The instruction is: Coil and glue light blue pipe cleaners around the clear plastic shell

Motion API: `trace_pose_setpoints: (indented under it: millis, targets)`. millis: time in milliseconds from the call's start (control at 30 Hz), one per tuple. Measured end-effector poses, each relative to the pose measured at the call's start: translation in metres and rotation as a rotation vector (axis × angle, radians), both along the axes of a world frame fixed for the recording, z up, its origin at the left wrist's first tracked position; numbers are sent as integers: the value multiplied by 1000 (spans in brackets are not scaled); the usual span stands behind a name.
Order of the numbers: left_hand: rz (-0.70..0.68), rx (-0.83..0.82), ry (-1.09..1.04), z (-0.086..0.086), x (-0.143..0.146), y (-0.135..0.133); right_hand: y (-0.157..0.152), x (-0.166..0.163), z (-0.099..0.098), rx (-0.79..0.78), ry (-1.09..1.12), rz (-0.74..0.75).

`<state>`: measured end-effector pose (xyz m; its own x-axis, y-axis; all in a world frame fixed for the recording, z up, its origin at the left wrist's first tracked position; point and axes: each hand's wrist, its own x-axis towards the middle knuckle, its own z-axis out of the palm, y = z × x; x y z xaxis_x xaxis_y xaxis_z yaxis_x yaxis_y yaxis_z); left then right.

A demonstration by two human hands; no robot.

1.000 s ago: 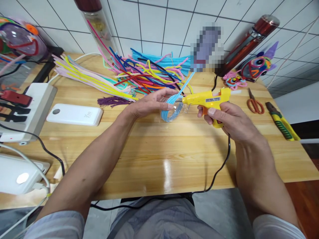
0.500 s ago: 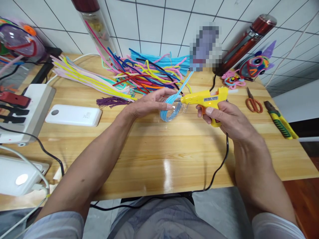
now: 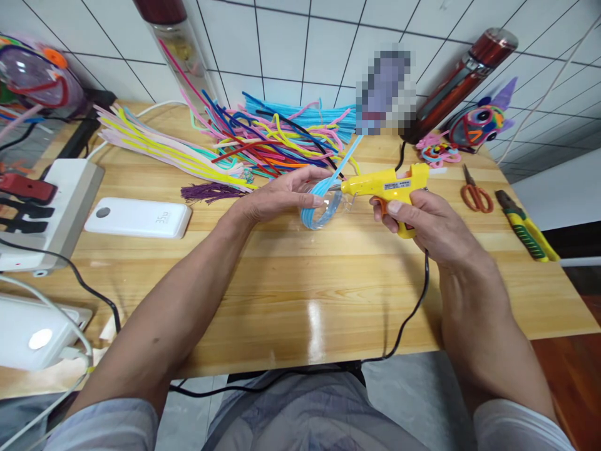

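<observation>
My left hand is closed around a clear plastic piece, round and see-through, held above the table. Light blue pipe cleaners curve around its side, and one loose length sticks up to the right. My left thumb presses on the blue strands. In my right hand is a yellow glue gun, with fingers at its orange trigger. Its nozzle points left at the plastic piece, close to the blue strands; whether it touches cannot be made out. A glue stick pokes out at the back.
Behind my hands lies a pile of colourful pipe cleaners. Scissors and pliers lie at right, near a decorated figure. A white power bank and a power strip are left. The gun's black cord hangs over the front edge.
</observation>
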<state>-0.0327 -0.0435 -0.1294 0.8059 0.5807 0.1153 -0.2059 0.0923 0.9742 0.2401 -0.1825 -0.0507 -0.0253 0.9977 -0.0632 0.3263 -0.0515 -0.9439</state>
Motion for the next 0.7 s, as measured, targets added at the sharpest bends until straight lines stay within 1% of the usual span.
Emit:
trace_pose_setpoints:
  millis: [333, 700]
  targets:
    - [-5, 0, 3, -1, 0, 1, 1, 0, -2, -1, 10, 9]
    - [-2, -13, 10, 2, 0, -1, 0, 0, -2, 0, 7, -22]
